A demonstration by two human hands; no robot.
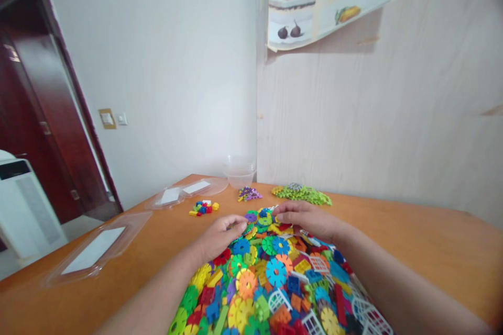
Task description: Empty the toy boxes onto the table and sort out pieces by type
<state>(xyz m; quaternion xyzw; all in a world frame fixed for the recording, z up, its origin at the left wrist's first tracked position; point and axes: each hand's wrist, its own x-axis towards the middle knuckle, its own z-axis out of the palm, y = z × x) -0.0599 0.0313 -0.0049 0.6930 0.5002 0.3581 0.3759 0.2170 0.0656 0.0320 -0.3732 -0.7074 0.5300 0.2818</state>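
Note:
A big heap of colourful plastic building pieces (257, 277) spreads across the front of the table: notched discs, bricks and white lattice window pieces. My left hand (223, 235) rests at the heap's upper left edge, thumb and fingers slightly apart, close to a purple notched disc (250, 217). Across from it, my right hand (308, 218) reaches over the upper right side, fingers loosely bent and apart from the thumb. Its fingertips touch or hover just over the pieces. I see nothing held in either hand, though the fingertips are partly hidden.
On the orange-brown table (412, 241) lie small piles of bricks (204, 208), purple and yellow pieces (249, 194) and green pieces (304, 195). Clear plastic bowls (239, 171) stand at the back corner by the wall. Transparent lids (96, 248) with white labels lie left.

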